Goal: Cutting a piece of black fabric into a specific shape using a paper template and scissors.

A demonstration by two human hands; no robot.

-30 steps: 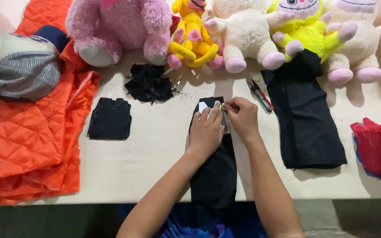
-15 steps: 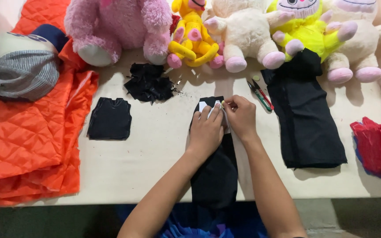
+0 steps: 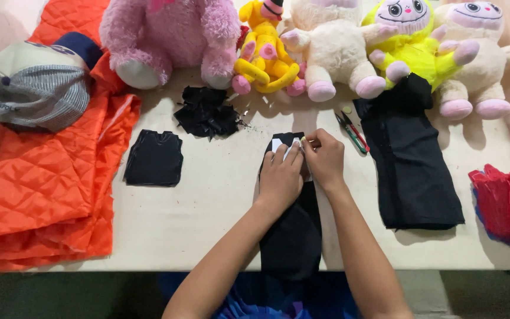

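- While both hands work at centre frame, the left hand [image 3: 280, 180] presses flat, fingers spread, on a white piece [image 3: 278, 145] atop the black cloth strip [image 3: 293, 236].
- Right hand [image 3: 324, 158] pinches that piece's edge, fingertips together.
- Strip runs down the bench [image 3: 208, 207] to its lower edge.
- Stuffed toys [image 3: 326, 53] line the top.

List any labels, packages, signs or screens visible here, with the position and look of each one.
Small white rectangular label piece: at the top end of the long black cloth strip, mid-table, partly hidden under the left hand, beside the right hand.
Packages, signs, screens: none visible.
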